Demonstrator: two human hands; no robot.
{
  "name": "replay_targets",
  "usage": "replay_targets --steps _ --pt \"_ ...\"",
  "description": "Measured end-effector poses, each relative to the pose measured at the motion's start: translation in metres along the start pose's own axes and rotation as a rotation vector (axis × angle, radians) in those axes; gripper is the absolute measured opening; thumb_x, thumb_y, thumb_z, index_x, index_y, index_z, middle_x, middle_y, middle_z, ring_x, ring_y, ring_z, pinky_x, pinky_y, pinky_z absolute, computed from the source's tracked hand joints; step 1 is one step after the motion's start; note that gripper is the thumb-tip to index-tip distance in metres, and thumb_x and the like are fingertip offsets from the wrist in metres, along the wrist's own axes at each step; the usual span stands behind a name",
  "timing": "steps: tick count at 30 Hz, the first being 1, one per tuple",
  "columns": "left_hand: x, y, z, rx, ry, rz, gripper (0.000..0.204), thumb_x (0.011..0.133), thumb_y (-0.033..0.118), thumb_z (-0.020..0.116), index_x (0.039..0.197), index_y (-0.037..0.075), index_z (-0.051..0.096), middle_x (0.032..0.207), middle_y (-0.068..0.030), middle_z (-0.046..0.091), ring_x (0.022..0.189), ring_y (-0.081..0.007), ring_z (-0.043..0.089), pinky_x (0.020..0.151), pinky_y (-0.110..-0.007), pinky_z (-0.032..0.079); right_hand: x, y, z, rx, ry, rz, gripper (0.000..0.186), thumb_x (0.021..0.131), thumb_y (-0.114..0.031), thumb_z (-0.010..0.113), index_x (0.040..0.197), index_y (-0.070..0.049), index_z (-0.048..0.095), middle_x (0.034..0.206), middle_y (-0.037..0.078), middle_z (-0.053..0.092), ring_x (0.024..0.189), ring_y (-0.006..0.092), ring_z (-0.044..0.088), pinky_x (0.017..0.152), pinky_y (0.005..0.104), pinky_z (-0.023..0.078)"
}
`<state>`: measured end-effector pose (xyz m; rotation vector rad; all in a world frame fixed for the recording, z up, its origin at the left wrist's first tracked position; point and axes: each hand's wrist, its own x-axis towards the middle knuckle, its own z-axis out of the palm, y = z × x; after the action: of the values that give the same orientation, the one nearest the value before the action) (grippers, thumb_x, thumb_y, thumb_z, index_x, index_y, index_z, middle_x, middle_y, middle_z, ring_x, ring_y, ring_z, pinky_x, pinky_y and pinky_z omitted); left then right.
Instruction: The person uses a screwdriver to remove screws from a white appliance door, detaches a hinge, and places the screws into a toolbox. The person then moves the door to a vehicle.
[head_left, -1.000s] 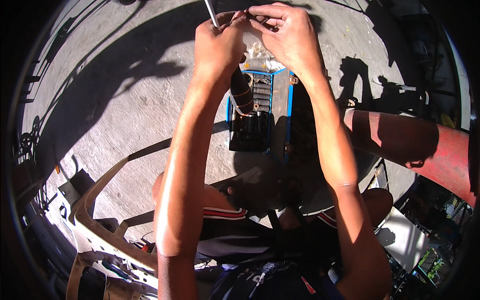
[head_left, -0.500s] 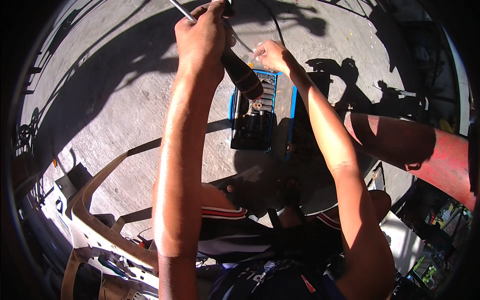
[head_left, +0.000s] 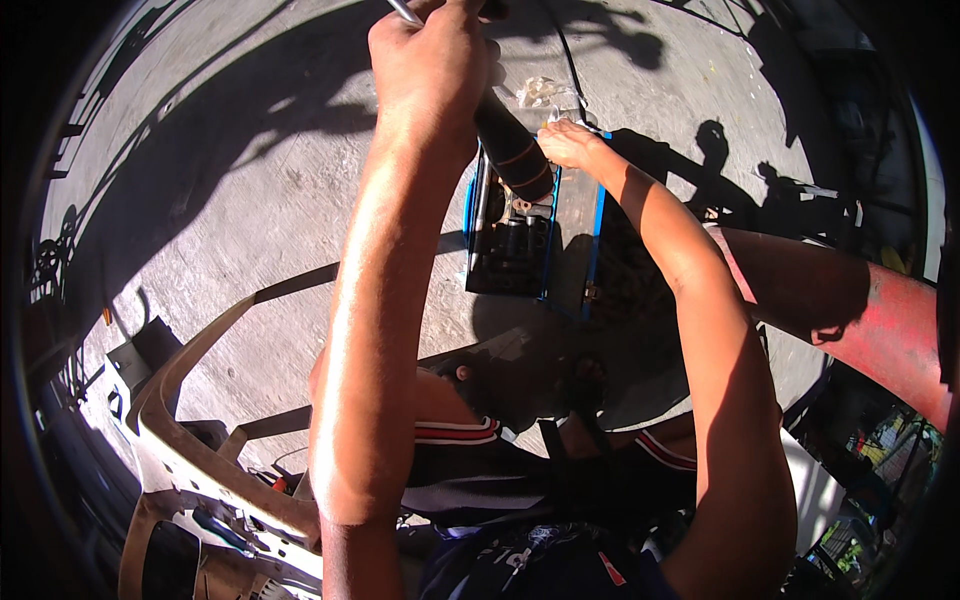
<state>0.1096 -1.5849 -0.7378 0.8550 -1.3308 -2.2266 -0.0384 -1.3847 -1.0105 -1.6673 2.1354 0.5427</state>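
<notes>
At far left, a beige frame [head_left: 190, 440] of bent metal on the concrete floor [head_left: 250, 200], untouched. Next, the left hand [head_left: 430, 65] raised high, clenched around a tool with a dark handle [head_left: 512, 155] with orange rings and a bright metal shaft [head_left: 403, 10] leaving the top edge. Directly below the handle, an open blue tool case [head_left: 530, 225] on the floor, dark sockets inside. Further right, the right hand [head_left: 572, 145] low at the case's upper rim, fingertips pinched on something small and pale; impossible to tell what exactly. At far right, a red cylinder [head_left: 850, 310], well apart. Possible trouble: small piece slipping from the pinch and lost among sockets or shadow, because of harsh light; also heavy handle dropping onto the case if the grasp loosens.
</notes>
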Motion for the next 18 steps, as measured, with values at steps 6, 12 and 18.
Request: replay_targets --steps 6,12,18 --pt "0.009 -0.007 -0.015 -0.035 -0.043 0.027 0.019 0.097 0.023 0.065 0.093 0.005 0.065 0.067 0.0037 0.050 0.049 -0.0043 0.039 0.045 -0.022 0.035 0.002 0.009 -0.015 0.040 -0.108 -0.096 0.008 0.079 -0.010 0.066 0.084 -0.009 0.072 0.102 0.012 0.071 0.104 0.0327 0.068 0.088 0.0417 0.055" --pt "-0.002 0.008 -0.012 -0.028 0.036 0.040 0.020 0.096 0.025 0.066 0.091 0.006 0.064 0.067 0.0035 0.050 0.049 -0.0043 0.040 0.045 -0.021 0.035 -0.003 0.012 -0.002 0.134 -0.001 -0.049 0.009 0.070 0.001 0.069 0.077 -0.004 0.071 0.088 0.016 0.071 0.090 0.0350 0.071 0.081 0.0432 0.058" --pt "0.004 0.004 -0.025 -0.014 -0.003 0.007 0.021 0.096 0.026 0.067 0.093 0.006 0.065 0.070 0.0022 0.052 0.050 -0.0044 0.041 0.045 -0.021 0.037 -0.001 0.012 0.007 0.099 -0.038 -0.054 0.009 0.072 -0.005 0.071 0.081 -0.003 0.071 0.089 0.017 0.072 0.093 0.0346 0.071 0.079 0.0436 0.058"
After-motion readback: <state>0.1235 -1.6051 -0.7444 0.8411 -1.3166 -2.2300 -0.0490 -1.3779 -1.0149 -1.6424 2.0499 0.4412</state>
